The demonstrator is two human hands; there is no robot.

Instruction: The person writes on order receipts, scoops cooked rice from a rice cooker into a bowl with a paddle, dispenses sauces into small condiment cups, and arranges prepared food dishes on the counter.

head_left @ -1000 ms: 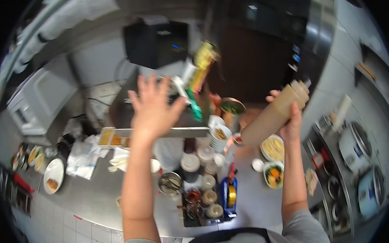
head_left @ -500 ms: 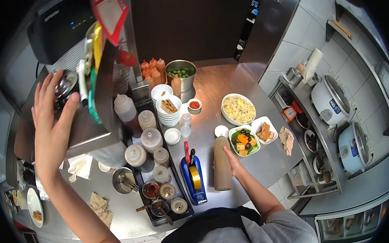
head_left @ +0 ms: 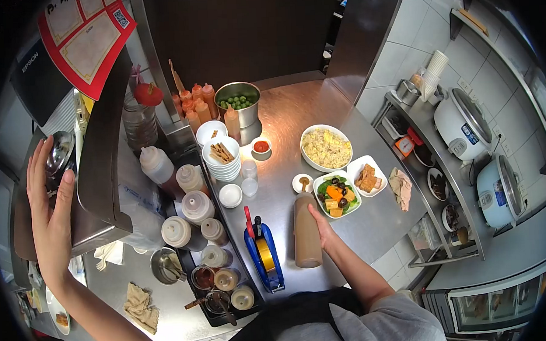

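My right hand (head_left: 324, 229) is wrapped round a squeeze bottle (head_left: 307, 239) of brown sauce. The bottle's nozzle end is at a small white dish (head_left: 302, 183), which has brown sauce in it. Just right of the dish stand a white bowl of salad (head_left: 338, 196) with greens, orange pieces and tofu-like cubes, a white dish of browned pieces (head_left: 367, 177), and a larger bowl of fried rice (head_left: 326, 147). My left hand (head_left: 52, 210) is raised at the left over a steel shelf (head_left: 106, 190), fingers stretched out, beside a shiny round metal thing (head_left: 61, 152).
A black tray (head_left: 185, 259) holds several sauce bottles and jars. Near it are a blue tape dispenser (head_left: 264, 256), stacked white bowls (head_left: 223, 166), a steel pot of green limes (head_left: 238, 105) and a red sauce cup (head_left: 261, 147). Rice cookers (head_left: 463, 122) stand on the right shelf.
Brown sauce now shows in the small white dish, which looked plain white before. The view has shifted, and my left hand appears farther left and lower. My right hand still holds the bottle.
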